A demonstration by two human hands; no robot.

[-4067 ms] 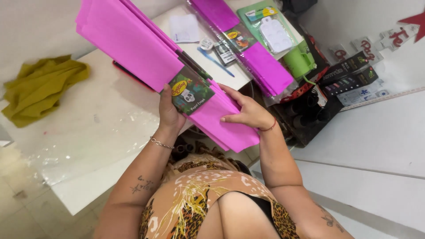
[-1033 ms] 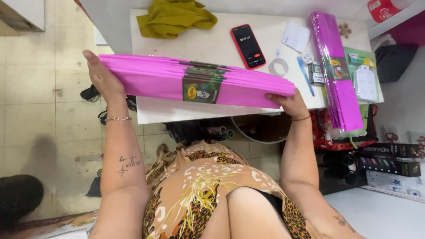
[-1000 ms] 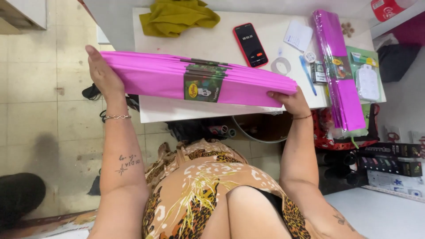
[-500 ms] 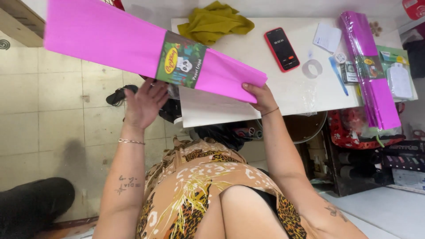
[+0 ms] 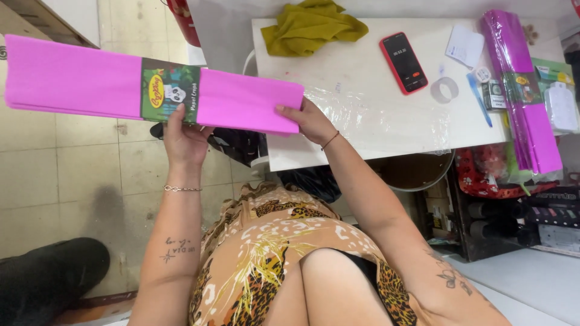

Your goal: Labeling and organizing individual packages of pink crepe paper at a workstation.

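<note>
I hold a long folded pack of pink crepe paper (image 5: pixel 72 81) with a dark printed band around its middle, out to the left over the tiled floor. My left hand (image 5: pixel 184 136) grips it from below at the band. My right hand (image 5: pixel 308 121) holds its right end near the white table (image 5: pixel 362 78). A second stack of pink crepe paper packs (image 5: pixel 525 84) lies along the table's right side.
On the table lie a yellow-green cloth (image 5: pixel 311 27), a red phone (image 5: pixel 403 62), a roll of clear tape (image 5: pixel 445 89), a white card (image 5: pixel 465 45), a blue pen (image 5: pixel 478 90) and a clear plastic sheet (image 5: pixel 374 118). Shelves with packaged goods (image 5: pixel 513 205) stand at right. A dark shape (image 5: pixel 51 278) sits on the floor.
The pack has swung from level in front of the table out to the left over the floor. My left hand shifted from its far end to the band in the middle.
</note>
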